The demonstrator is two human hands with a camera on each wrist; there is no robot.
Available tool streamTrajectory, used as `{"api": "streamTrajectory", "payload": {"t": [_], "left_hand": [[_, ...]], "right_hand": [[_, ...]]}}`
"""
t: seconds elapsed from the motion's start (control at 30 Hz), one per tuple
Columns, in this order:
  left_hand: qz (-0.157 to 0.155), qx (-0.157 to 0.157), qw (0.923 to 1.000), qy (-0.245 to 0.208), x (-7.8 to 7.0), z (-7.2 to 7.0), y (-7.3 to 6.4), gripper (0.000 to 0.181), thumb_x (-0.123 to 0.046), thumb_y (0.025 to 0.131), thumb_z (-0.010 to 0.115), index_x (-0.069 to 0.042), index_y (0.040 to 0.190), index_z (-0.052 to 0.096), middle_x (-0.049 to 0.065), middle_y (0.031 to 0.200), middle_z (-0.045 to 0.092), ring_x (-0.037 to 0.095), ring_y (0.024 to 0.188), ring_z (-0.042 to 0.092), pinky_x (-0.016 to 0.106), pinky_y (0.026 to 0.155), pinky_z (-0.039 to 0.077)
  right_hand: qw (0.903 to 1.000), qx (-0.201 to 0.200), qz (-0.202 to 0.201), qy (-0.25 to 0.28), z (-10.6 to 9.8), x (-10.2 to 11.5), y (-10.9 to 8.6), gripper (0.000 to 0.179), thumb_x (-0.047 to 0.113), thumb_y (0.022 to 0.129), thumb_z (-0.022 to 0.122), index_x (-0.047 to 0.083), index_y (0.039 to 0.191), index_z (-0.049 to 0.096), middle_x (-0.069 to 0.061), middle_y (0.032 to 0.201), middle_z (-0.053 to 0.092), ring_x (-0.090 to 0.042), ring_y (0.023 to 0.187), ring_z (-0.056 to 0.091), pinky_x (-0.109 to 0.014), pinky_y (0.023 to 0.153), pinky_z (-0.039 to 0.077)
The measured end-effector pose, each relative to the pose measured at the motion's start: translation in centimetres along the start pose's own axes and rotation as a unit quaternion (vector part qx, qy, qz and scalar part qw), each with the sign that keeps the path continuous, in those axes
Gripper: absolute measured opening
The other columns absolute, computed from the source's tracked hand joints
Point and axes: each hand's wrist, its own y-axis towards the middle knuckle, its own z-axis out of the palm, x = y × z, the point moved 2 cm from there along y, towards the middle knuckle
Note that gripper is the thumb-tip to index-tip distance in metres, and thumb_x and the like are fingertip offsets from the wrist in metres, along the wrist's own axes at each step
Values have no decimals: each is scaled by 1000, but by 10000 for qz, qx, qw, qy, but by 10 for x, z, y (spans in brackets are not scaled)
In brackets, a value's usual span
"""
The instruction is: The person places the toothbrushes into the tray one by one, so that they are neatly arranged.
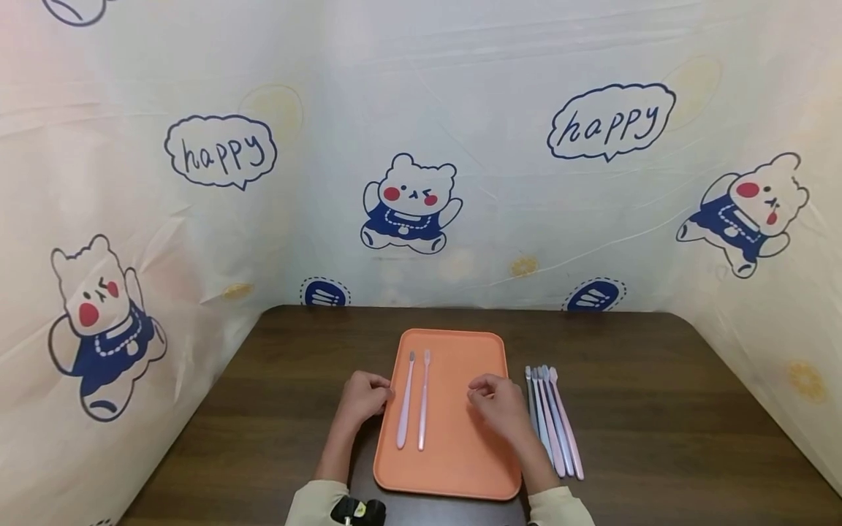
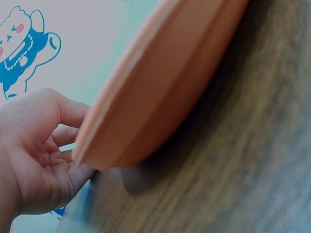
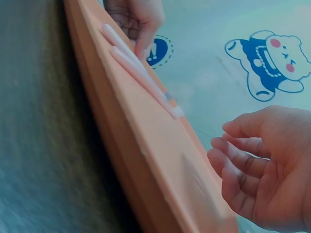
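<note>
An orange tray lies lengthwise before me on the table. Two pale pink toothbrushes rest side by side in its left half, heads pointing away; the left toothbrush has grey bristles, the right toothbrush pale ones. My left hand holds the tray's left rim between thumb and fingers, as the left wrist view shows at the rim. Over the right half of the tray hovers my right hand, fingers loosely bent with nothing between them; the right wrist view shows this hand above the surface.
Right of the tray, beside my right forearm, several toothbrushes in pink, blue and grey-green lie bunched on the dark wooden table. A white curtain printed with bears surrounds the table's back and sides.
</note>
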Motion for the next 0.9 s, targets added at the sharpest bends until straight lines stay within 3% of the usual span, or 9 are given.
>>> {"api": "streamTrajectory", "payload": {"t": [0.6, 0.9], "left_hand": [[-148, 32, 9999, -27, -1, -5, 2, 21, -6, 84, 68, 4, 100, 78, 18, 95, 75, 12, 69, 68, 28, 60, 58], [-139, 86, 9999, -53, -1, -1, 1, 20, -5, 84, 69, 4, 99, 78, 17, 95, 75, 12, 70, 68, 28, 60, 59]], "right_hand": [[9998, 0, 186, -107, -28, -8, 9, 17, 6, 92, 68, -1, 107, 73, -9, 85, 70, -12, 64, 57, -24, 54, 50], [9990, 81, 310, -322, -44, -18, 5, 20, 8, 93, 68, -1, 110, 72, -11, 96, 74, -20, 87, 69, -29, 68, 58]]}}
